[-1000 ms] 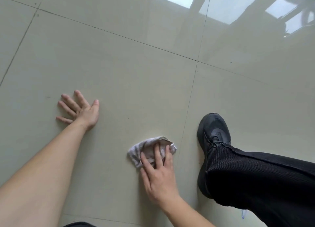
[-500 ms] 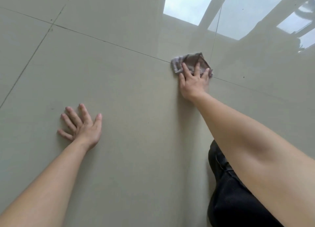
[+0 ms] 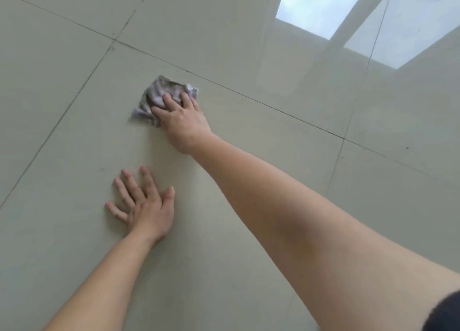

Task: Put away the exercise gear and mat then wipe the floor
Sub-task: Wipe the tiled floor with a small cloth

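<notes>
A crumpled grey cloth (image 3: 159, 95) lies on the glossy beige tiled floor (image 3: 249, 136), far out in front of me. My right hand (image 3: 183, 121) presses down on the cloth with its fingers spread over it, the arm stretched out. My left hand (image 3: 146, 206) rests flat on the floor nearer to me, fingers spread, holding nothing. No exercise gear or mat is in view.
Dark grout lines (image 3: 273, 108) cross the tiles. A bright window reflection (image 3: 323, 12) shines on the floor at the upper right. A dark bit of my clothing (image 3: 445, 313) shows at the bottom right corner.
My right hand has slid the cloth from close by my shoe far forward, then to the left across the tile. My left hand stays planted on the floor. The view has shifted.
</notes>
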The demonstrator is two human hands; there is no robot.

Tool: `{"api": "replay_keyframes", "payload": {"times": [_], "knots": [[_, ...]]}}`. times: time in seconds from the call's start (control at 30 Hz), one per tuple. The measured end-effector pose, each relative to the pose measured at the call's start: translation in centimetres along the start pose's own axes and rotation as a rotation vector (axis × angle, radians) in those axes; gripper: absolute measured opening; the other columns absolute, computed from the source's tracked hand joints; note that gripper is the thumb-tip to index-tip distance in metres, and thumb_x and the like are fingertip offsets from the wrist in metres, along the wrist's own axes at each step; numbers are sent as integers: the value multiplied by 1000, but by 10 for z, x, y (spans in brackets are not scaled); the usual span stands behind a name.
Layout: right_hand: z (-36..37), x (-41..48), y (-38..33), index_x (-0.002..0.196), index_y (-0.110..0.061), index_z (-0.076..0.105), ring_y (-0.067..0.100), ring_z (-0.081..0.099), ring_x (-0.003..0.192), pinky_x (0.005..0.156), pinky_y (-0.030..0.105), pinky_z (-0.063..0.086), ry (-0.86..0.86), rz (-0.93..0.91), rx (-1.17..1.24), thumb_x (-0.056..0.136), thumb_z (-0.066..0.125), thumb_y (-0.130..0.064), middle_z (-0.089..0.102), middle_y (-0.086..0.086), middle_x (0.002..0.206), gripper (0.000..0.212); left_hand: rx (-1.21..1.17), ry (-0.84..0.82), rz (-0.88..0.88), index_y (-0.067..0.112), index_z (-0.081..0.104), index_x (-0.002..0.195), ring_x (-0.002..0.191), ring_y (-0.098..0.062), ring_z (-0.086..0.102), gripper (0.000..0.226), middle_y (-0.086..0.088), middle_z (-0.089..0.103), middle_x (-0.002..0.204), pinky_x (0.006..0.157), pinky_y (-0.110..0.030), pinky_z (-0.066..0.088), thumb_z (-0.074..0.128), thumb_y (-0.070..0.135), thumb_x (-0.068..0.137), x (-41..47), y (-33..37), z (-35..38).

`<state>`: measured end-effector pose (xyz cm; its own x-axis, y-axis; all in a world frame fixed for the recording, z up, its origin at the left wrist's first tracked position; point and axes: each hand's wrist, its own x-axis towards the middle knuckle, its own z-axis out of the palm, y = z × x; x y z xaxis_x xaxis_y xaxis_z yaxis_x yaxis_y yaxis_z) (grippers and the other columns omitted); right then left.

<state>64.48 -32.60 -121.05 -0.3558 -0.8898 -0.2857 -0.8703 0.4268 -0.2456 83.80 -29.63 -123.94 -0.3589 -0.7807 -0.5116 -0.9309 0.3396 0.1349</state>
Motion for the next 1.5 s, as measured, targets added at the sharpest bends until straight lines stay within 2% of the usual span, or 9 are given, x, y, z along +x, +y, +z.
{"api": "replay_keyframes", "payload": {"times": [0.13, 0.27, 0.37, 0.47, 0.73, 0.87, 1.0, 1.3, 1.5], "knots": [[-15, -83, 30, 139, -21, 50, 32, 36, 136, 89, 35, 43, -114, -87, 19, 102, 41, -13, 43, 2, 146, 39, 43, -140, -7, 31, -3, 158, 149, -24, -23, 75, -3, -25, 162, 117, -61, -4, 39, 53, 99, -3, -1, -31], [-70, -168, 62, 135, -22, 50, 29, 42, 127, 79, 36, 45, -156, 93, 134, 96, 44, -5, 51, 1, 137, 43, 186, -131, 59, 25, 27, 154, 151, -29, 9, 56, 0, 19, 164, 115, -62, 13, 25, 48, 103, -43, 14, -108], [-141, -210, 67, 138, -26, 48, 27, 44, 123, 80, 39, 49, -76, 196, 156, 97, 42, -7, 51, -2, 140, 45, 155, 69, 181, 16, 41, 148, 145, -29, 29, 54, -8, 37, 157, 116, -54, 22, 30, 43, 103, -108, 41, -171], [-238, -236, 44, 143, -26, 46, 28, 46, 122, 90, 39, 44, 29, 229, 236, 101, 40, -10, 51, -2, 144, 46, 130, 206, 257, 12, 42, 147, 145, -34, 30, 56, -16, 34, 157, 115, -57, 22, 28, 42, 102, -182, 58, -248], [-589, -313, -99, 148, -25, 45, 28, 44, 129, 100, 36, 40, 295, -23, 348, 105, 37, -24, 50, -3, 147, 43, 97, 483, 261, 9, 38, 149, 141, -35, 38, 65, -18, 35, 155, 110, -57, 32, 24, 49, 99, -384, 62, -591], [-747, -385, -190, 147, -24, 47, 30, 46, 127, 102, 33, 35, 398, -135, 380, 105, 38, -24, 52, 1, 146, 42, 88, 579, 138, 11, 35, 151, 141, -32, 38, 67, -16, 36, 155, 111, -51, 32, 16, 52, 100, -517, 34, -746], [-822, -437, -261, 144, -24, 49, 32, 49, 123, 99, 40, 40, 443, -324, 395, 105, 40, -24, 55, 3, 143, 41, 115, 694, -12, 10, 39, 147, 139, -33, 38, 62, -17, 38, 153, 109, -52, 34, 20, 48, 102, -631, -1, -814], [-819, -516, -404, 142, -19, 51, 32, 52, 119, 93, 39, 42, 184, -953, 420, 105, 39, -22, 60, 6, 135, 38, -59, 948, -738, 13, 38, 149, 147, -31, 25, 66, -14, 29, 159, 115, -53, 27, 17, 52, 100, -871, -41, -767], [-824, -652, -545, 136, -15, 54, 35, 55, 112, 82, 42, 47, 171, -1394, 483, 105, 39, -21, 63, 8, 127, 35, 139, 1110, -1096, 10, 41, 145, 141, -36, 35, 60, -19, 35, 154, 110, -58, 33, 26, 48, 102, -1065, -82, -768]]}}
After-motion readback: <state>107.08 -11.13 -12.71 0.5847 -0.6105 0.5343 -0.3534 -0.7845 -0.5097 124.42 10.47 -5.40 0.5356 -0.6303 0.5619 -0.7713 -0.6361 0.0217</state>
